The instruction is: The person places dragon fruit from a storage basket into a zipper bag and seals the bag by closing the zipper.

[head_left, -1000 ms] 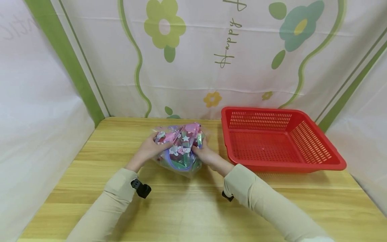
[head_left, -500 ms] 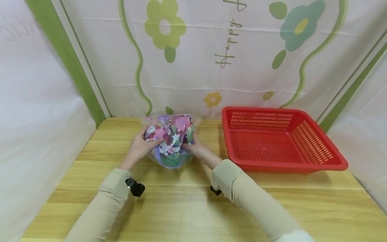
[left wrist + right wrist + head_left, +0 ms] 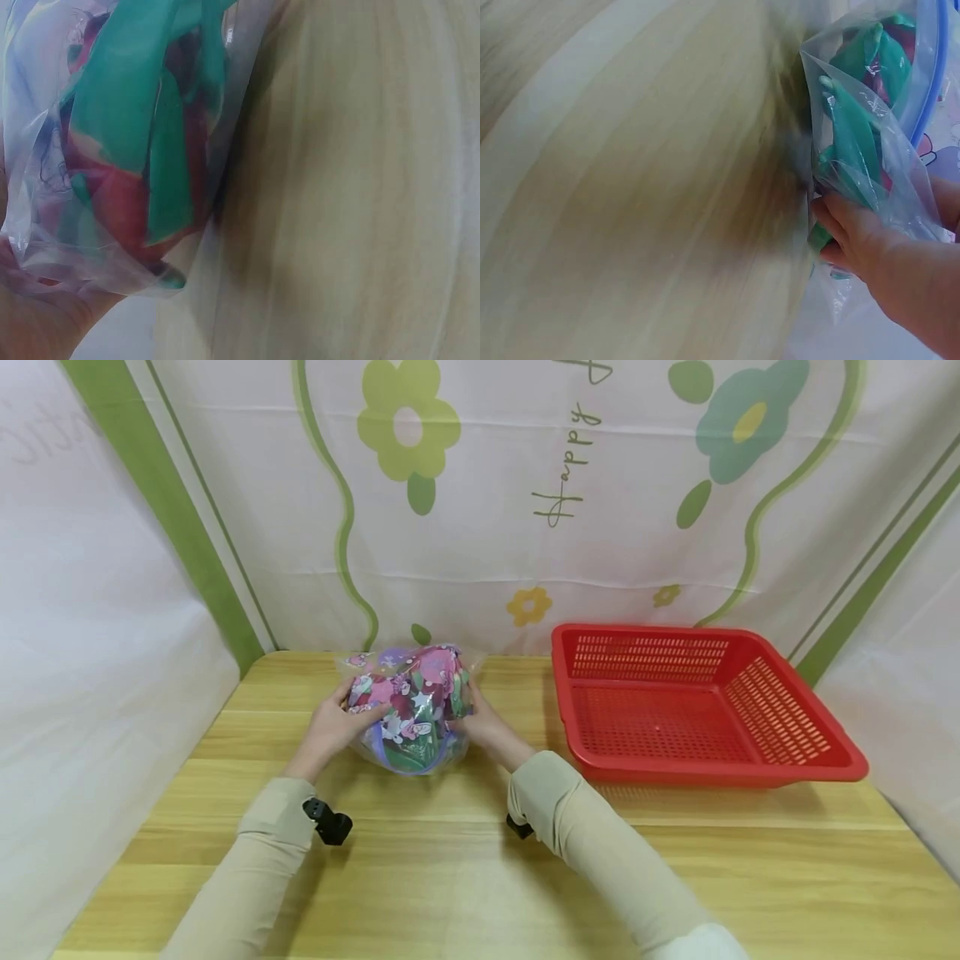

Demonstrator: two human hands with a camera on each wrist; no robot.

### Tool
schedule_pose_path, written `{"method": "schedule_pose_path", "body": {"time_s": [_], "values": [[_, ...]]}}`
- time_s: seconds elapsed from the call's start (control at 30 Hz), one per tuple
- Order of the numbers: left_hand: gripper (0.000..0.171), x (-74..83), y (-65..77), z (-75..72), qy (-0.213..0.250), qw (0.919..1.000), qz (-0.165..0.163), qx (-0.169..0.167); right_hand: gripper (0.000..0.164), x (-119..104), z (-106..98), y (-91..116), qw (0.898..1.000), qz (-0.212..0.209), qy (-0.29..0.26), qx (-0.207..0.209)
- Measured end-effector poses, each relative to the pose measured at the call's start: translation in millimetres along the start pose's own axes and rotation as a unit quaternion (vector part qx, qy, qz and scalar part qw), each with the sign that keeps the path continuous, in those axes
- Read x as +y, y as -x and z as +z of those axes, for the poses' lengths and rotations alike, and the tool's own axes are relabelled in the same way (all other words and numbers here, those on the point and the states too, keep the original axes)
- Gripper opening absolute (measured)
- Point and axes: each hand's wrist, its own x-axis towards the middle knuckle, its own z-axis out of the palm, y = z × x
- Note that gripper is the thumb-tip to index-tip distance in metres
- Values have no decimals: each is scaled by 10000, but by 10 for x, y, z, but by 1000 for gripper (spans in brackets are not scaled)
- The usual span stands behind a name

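Observation:
A clear plastic zip bag (image 3: 408, 714), printed with pink and white cartoon figures, bulges with green and dark red pieces whose kind I cannot tell. A purple strip curves along its near side. My left hand (image 3: 333, 724) grips the bag's left side, thumb on top; my right hand (image 3: 483, 724) grips the right side. In the left wrist view, green and red pieces show through the bag (image 3: 127, 172) above the left hand (image 3: 45, 322). The right wrist view has the right hand (image 3: 862, 244) curled at the bag's film (image 3: 847, 142). Fingers behind the bag are partly hidden.
A red perforated plastic basket (image 3: 652, 768) stands on the right of the wooden table (image 3: 450, 877). Behind the table hangs a white cloth (image 3: 465, 543) with flower prints, and similar cloth covers both sides. A black strap device (image 3: 327, 821) sits at the left wrist.
Both hands have carried the bag to the left, away from the red basket, and it now lies slightly farther back. The basket stays where it was.

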Motion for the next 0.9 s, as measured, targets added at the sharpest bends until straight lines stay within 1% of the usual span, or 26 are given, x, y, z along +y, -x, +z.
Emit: {"method": "schedule_pose_path", "body": {"time_s": [0.1, 0.23, 0.4, 0.5, 0.6, 0.73, 0.8, 0.9], "values": [[103, 5, -3, 15, -86, 9999, -48, 28, 100, 16, -8, -30, 9996, 228, 70, 173], [105, 14, -12, 27, -88, 9999, -68, 41, 92, 20, -17, -48, 9984, 421, 170, 340], [103, 27, -19, 34, -66, 9999, -110, 17, 83, -4, -20, -59, 9974, 598, 190, 365], [100, 41, -21, 49, -136, 9999, -77, 45, 80, 0, -37, -77, 9974, 575, 253, 340], [98, 63, -17, 75, -303, 9995, 6, 91, 79, 8, -59, -86, 9978, 473, 357, 306], [97, 84, 3, 104, -428, 9990, 29, 138, 81, 9, -71, -77, 9977, 384, 502, 258], [97, 86, 11, 110, -444, 9989, 14, 146, 81, 11, -69, -72, 9973, 372, 581, 263], [96, 80, 20, 116, -350, 9993, 8, 116, 80, 18, -63, -56, 9966, 376, 693, 240]]}}
